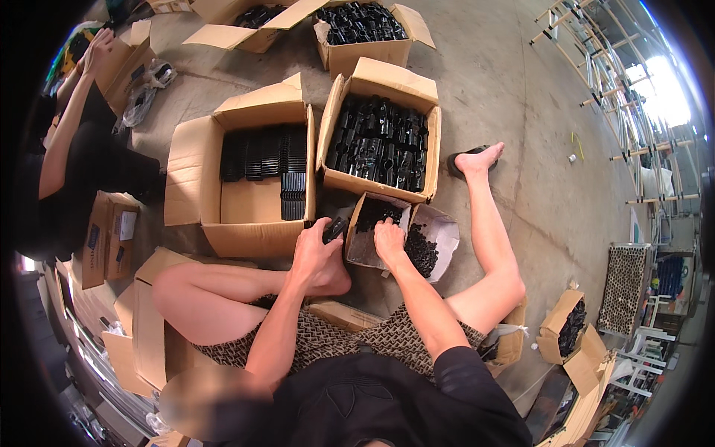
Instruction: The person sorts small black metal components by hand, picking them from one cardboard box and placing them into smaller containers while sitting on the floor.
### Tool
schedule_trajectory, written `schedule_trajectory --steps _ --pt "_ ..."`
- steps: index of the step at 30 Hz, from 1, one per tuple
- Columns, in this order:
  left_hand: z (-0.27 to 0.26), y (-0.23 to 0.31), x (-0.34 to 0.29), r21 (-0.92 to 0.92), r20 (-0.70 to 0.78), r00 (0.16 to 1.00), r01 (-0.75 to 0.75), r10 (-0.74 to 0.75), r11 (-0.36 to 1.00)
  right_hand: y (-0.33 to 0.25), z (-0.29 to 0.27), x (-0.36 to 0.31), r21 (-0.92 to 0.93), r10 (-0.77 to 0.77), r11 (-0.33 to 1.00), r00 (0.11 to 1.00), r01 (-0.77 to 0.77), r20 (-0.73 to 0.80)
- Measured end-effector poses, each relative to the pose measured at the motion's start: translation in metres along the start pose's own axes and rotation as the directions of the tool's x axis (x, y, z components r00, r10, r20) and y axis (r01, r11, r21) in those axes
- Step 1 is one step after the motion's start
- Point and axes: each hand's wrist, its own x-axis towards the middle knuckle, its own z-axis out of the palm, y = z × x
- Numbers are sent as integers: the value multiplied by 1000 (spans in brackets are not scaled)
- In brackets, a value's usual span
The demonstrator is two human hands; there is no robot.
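Left hand (315, 244): grip wrapped round black part (334, 229), just outside left edge of small carton (364, 250); probably light, stiff, slick; hold long sides. Right hand (389, 240): inside carton, grip can't be told.

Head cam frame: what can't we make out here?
All in the head view:
- Right hand: whether it pinches anything; the hand itself covers its fingertips.
- Black part: its full shape; the left hand covers some of it.
- Small black pieces: exact form; too small.
- Co-worker: partly lost in the dark left rim.
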Motion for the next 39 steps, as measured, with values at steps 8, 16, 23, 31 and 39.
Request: schedule_trajectory --steps 8,16,23,31,39 --pt "5 -13 -1 23 44 998 -43 42 999 5 -4 2 146 61 988 998 -58 -16" --pt "11 -12 2 90 62 987 -152 147 984 -25 -106 -22 988 15 150 999 40 -43" --pt "9 -10 3 18 42 983 -182 181 983 -48 -117 -21 632 -296 610 877 478 -377" --pt "10 -6 2 7 25 982 -186 186 982 -27 -111 -17 674 -312 548 869 495 -385" --pt "-2 21 -1 -114 123 989 -63 77 991 -20 -62 -21 780 -360 -532 922 -329 143"
